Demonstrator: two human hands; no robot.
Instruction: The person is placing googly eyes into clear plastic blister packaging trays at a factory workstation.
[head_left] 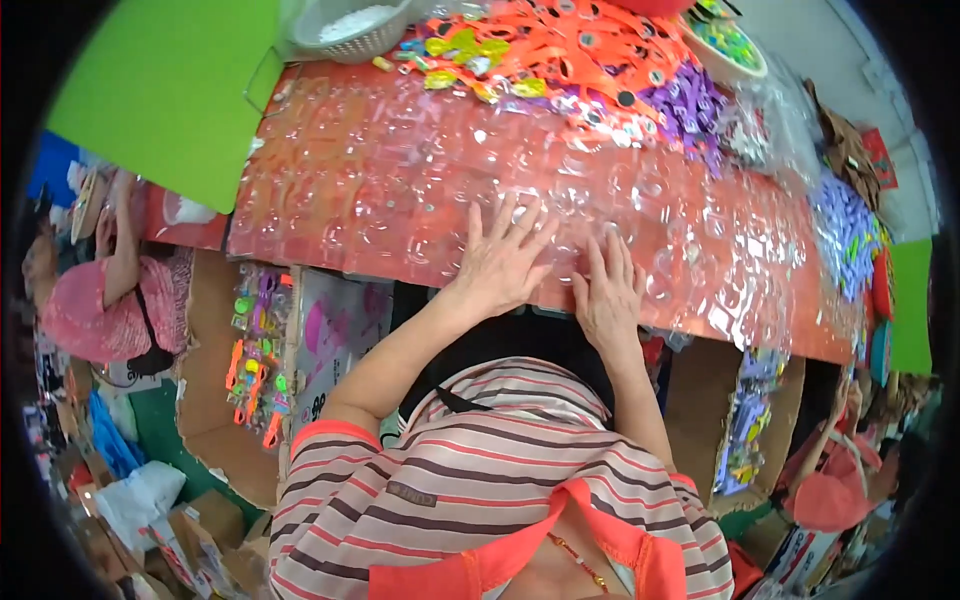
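Observation:
Rows of clear plastic blister trays [400, 170] cover the red tabletop in front of me. My left hand [502, 258] lies flat on them near the front edge, its fingers spread and pointing away. Beside it, to the right, my right hand [610, 288] rests palm down on the trays with its fingers apart. Neither hand holds anything. Small pale bits show in a few of the tray hollows; they are too small to name. At the far side lies a heap of orange plastic watch-like straps [575, 50], with yellow pieces [465, 48] at its left and purple straps [688, 108] at its right.
A grey basket [352, 32] of white bits stands at the far left, by a green board [160, 90]. More purple straps [848, 230] lie at the right end. Cardboard boxes [225, 380] of packed colourful toys flank me below the table. People in pink [110, 305] work nearby.

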